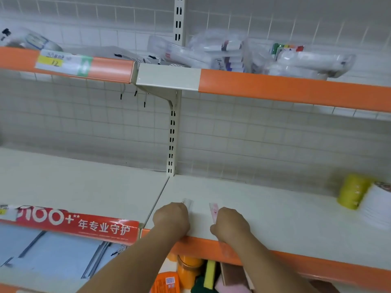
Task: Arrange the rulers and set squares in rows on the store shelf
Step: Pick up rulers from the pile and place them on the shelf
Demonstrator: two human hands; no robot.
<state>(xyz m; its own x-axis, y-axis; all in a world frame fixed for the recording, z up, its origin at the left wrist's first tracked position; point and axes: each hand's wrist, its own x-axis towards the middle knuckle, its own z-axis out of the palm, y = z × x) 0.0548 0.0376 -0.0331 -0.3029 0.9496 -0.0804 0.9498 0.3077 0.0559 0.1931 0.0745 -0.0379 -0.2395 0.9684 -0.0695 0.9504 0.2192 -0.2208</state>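
Note:
Both my hands rest on the front part of the white middle shelf (275,208). My left hand (171,217) is curled around a clear, pale ruler (187,203) whose tip sticks out beyond the knuckles. My right hand (230,224) grips a clear ruler with pink markings (213,210), which lies on the shelf between the two hands. On the upper shelf (296,87) lies a loose heap of clear plastic packets of rulers and set squares (243,56). More packets (31,42) lie at its far left.
A yellow tape roll (351,191) and a white stack (378,208) stand at the right of the middle shelf. A slotted upright post (172,142) divides the shelf bays. A red banner strip (84,225) edges the left bay. Sponges and orange items (190,271) sit below.

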